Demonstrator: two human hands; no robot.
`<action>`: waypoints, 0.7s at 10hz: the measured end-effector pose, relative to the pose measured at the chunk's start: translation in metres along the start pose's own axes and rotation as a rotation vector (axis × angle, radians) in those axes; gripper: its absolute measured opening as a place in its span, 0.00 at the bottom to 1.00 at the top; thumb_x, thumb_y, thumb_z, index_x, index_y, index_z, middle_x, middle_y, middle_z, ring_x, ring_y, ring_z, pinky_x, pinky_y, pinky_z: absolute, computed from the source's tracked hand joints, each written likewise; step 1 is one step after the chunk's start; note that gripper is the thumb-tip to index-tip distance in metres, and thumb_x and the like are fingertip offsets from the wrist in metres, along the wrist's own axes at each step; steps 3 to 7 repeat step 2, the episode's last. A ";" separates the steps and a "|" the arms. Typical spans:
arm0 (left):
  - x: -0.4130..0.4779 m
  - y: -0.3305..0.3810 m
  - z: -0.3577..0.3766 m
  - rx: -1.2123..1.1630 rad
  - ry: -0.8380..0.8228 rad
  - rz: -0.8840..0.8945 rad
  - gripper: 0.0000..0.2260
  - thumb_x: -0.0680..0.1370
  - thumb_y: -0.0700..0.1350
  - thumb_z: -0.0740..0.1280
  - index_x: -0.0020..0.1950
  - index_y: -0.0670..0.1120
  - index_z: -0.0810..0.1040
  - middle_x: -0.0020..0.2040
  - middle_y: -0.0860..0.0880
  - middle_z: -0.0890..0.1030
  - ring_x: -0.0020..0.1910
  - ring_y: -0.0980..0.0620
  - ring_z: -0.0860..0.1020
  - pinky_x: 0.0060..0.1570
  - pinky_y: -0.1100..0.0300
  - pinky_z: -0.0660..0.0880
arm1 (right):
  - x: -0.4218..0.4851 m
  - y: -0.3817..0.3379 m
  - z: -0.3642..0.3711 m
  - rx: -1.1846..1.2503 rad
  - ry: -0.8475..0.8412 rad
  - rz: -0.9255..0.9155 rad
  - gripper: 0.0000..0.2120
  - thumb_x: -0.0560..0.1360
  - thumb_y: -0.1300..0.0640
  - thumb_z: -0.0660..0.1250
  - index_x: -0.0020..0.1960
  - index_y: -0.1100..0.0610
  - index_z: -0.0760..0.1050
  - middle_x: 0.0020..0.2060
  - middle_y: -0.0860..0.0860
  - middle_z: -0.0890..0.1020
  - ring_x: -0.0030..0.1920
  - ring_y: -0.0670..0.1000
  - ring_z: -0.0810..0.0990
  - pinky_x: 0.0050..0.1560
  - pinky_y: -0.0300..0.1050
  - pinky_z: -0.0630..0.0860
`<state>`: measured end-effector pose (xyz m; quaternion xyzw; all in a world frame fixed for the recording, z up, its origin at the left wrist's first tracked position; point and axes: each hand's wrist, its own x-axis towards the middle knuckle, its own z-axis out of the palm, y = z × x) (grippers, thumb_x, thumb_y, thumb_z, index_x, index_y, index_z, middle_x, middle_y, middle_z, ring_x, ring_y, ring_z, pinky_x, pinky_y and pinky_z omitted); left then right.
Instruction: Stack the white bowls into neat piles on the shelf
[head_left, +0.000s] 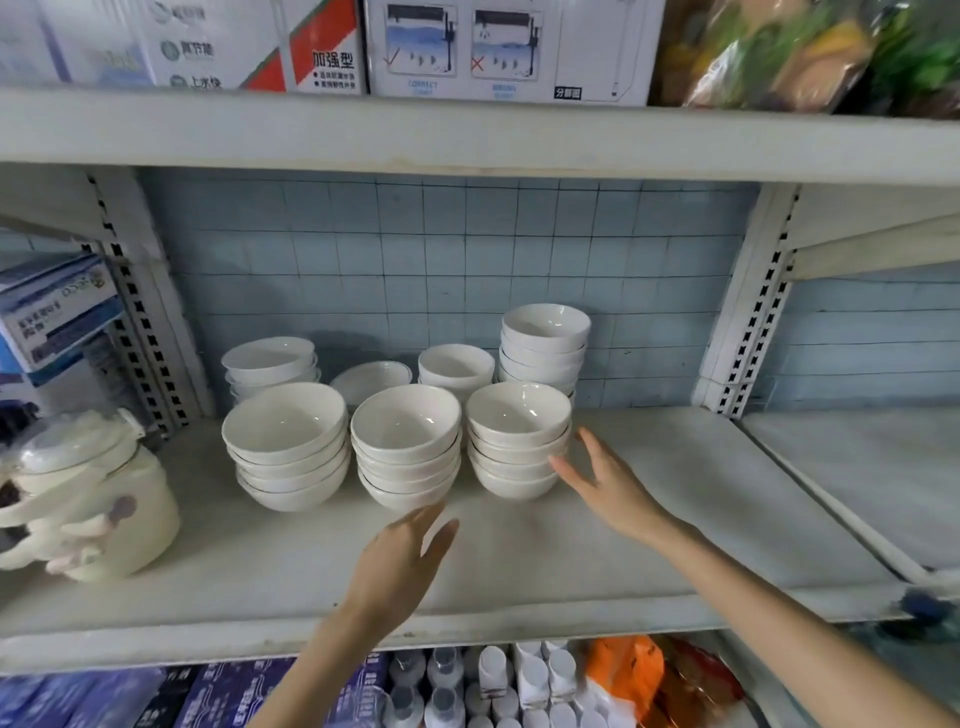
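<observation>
White bowls, piles of them, sitting on the middle shelf (649, 525) against the blue tiled wall (467, 249). Front row first: a left pile (285, 447), a middle pile (406, 446) and a right pile (519, 439), side by side and nearly touching, each several bowls deep. Behind them, a low back-left pile (270, 364), a shallow dish (370, 382) lying by itself, a short pile (456, 366) behind the middle one, and the tallest pile (544, 345) at the back right, leaning a little.

Now the hands. The left hand (400, 566) is flat and open, fingers spread, held just in front of the base of the middle pile, gripping nothing. The right hand (608, 483) is open too, palm turned toward the right pile, fingertips right at its side; whether they actually touch the bowls is hard to tell. Both hands empty, well apart from each other.

Off to the left of the shelf stands a cream kettle (88, 499), clear of the bowls. Boxes (509, 47) line the shelf above, and small bottles (498, 686) fill the shelf below.
</observation>
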<state>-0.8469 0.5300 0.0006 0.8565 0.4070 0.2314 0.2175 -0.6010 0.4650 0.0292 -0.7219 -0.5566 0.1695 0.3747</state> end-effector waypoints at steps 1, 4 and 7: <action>-0.018 -0.009 -0.009 0.082 -0.003 -0.004 0.41 0.71 0.74 0.41 0.72 0.51 0.67 0.70 0.55 0.70 0.67 0.53 0.71 0.63 0.61 0.67 | -0.021 0.002 -0.001 -0.194 -0.037 0.084 0.34 0.76 0.38 0.57 0.76 0.51 0.50 0.75 0.46 0.58 0.74 0.48 0.58 0.68 0.46 0.60; -0.045 -0.026 -0.011 0.101 0.073 -0.067 0.43 0.68 0.73 0.40 0.70 0.50 0.70 0.69 0.54 0.73 0.65 0.53 0.73 0.62 0.60 0.68 | -0.044 0.004 -0.001 -0.283 0.006 0.059 0.31 0.77 0.40 0.56 0.76 0.51 0.54 0.75 0.46 0.59 0.74 0.46 0.58 0.68 0.42 0.61; -0.045 -0.026 -0.011 0.101 0.073 -0.067 0.43 0.68 0.73 0.40 0.70 0.50 0.70 0.69 0.54 0.73 0.65 0.53 0.73 0.62 0.60 0.68 | -0.044 0.004 -0.001 -0.283 0.006 0.059 0.31 0.77 0.40 0.56 0.76 0.51 0.54 0.75 0.46 0.59 0.74 0.46 0.58 0.68 0.42 0.61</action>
